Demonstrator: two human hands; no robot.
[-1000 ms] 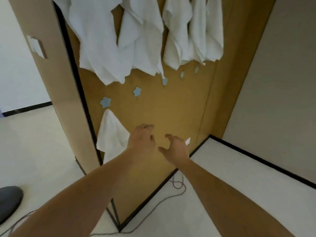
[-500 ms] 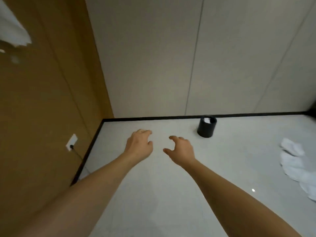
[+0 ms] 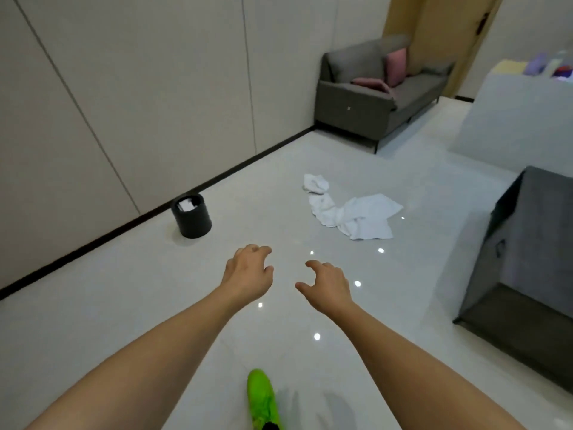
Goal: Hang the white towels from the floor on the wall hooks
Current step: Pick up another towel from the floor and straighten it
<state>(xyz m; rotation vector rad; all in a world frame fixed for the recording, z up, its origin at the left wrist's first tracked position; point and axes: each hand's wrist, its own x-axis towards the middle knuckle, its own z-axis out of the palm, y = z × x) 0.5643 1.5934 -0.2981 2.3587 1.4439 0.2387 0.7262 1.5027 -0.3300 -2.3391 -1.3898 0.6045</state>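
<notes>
White towels: crumpled heap on the floor, at 1 o'clock from both hands, well apart. Left hand, right hand: empty, fingers loosely spread. Black bin: at 11 o'clock by the wall, holding something white.

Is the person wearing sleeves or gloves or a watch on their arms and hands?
No. Both forearms are bare as far as the picture shows, with no sleeves in view. The left hand and the right hand have no gloves, and no watch, bracelet or ring can be seen.
</notes>
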